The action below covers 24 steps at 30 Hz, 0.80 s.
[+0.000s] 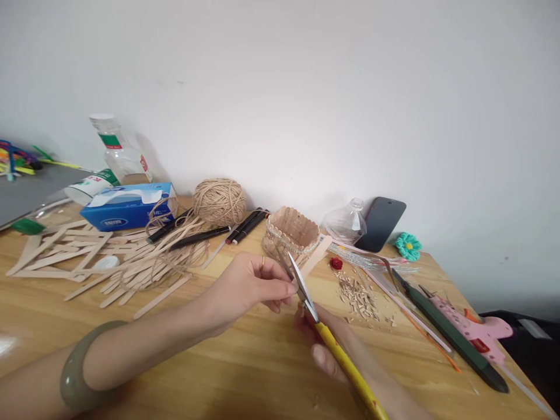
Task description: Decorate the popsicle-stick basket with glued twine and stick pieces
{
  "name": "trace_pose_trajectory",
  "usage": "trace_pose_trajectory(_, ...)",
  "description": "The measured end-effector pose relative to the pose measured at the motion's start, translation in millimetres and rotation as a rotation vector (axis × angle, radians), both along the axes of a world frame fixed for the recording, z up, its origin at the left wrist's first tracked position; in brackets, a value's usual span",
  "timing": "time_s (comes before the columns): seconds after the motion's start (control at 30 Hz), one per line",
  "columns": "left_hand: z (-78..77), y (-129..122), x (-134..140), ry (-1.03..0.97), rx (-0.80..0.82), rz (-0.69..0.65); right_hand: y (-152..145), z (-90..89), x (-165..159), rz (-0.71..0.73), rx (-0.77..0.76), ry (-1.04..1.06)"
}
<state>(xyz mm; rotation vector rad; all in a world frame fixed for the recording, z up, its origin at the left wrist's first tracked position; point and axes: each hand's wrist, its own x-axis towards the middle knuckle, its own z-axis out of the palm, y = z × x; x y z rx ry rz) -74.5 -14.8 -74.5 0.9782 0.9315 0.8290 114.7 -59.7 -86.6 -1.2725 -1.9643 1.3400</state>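
Note:
My left hand (258, 283) pinches the near end of a flat wooden craft stick (318, 252), whose rounded tip points away to the right. In my right hand (330, 344) is a pair of scissors (345, 363) with yellow handles, its metal blades parted and lying against the stick close to my left fingertips. Whether the blades bite into the wood I cannot tell. Just beyond the blades stands a small scalloped basket (295, 227) made of craft sticks with a glittery band. A pile of wood clippings (359, 297) and a red rose (336, 263) lie to the right.
Loose craft sticks (144, 274), a twine ball (219, 201), markers (248, 226) and a blue tissue box (129, 205) spread across the left. Toward the right are a glass bottle (347, 221), phone (381, 224), teal flower (408, 246), dark green tool (450, 329) and pink glue gun (475, 329).

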Motion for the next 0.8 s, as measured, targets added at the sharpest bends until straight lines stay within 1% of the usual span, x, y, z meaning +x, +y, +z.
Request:
trace_pose_trajectory(0.13,0.8,0.6,-0.5,0.028,0.0,-0.037,0.0,-1.1,2.0,0.001,0.016,0.01)
trace_pose_trajectory(0.27,2.1,1.4,-2.2,0.069,-0.007,-0.047,1.9,-0.5,1.9,0.021,-0.001,0.023)
trace_pose_trajectory(0.47,1.4,3.4,-4.9,0.068,-0.039,-0.079,3.5,11.6,-1.2,0.024,-0.059,-0.013)
trace_pose_trajectory(0.57,1.2,5.2,-6.0,0.077,-0.062,-0.103,2.3,15.8,-3.2,-0.002,-0.109,-0.016)
trace_pose_trajectory(0.67,-1.9,7.5,-6.4,0.066,-0.084,-0.096,2.7,13.1,-5.2,-0.027,-0.163,-0.045)
trace_pose_trajectory(0.8,-10.9,12.3,-6.2,0.033,-0.149,-0.076,7.2,1.9,-6.8,-0.047,-0.146,-0.065)
